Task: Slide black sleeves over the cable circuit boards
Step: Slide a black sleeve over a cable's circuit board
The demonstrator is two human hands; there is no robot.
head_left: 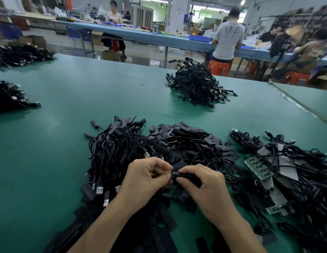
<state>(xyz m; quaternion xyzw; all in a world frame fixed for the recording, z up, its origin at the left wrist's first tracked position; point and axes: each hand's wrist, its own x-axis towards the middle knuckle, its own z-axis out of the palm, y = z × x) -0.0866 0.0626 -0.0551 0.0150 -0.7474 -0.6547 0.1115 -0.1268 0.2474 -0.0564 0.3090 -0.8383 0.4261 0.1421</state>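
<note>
My left hand [146, 179] and my right hand [201, 181] meet above a heap of black parts at the table's near middle. The right hand grips a black sleeve [186, 177]. The left hand pinches the cable end at the sleeve's mouth [172, 174]; the circuit board itself is hidden. Loose flat black sleeves [192, 141] lie piled just behind my hands. Black cables with USB plugs [111, 156] lie to the left. On the right, cables with bare green circuit boards [257, 168] lie tangled.
The green table [67, 106] carries another cable heap [197, 84] at the far middle and two more piles [11, 95] at the left edge. Beyond the table, several people sit or stand at a long blue bench [159, 39].
</note>
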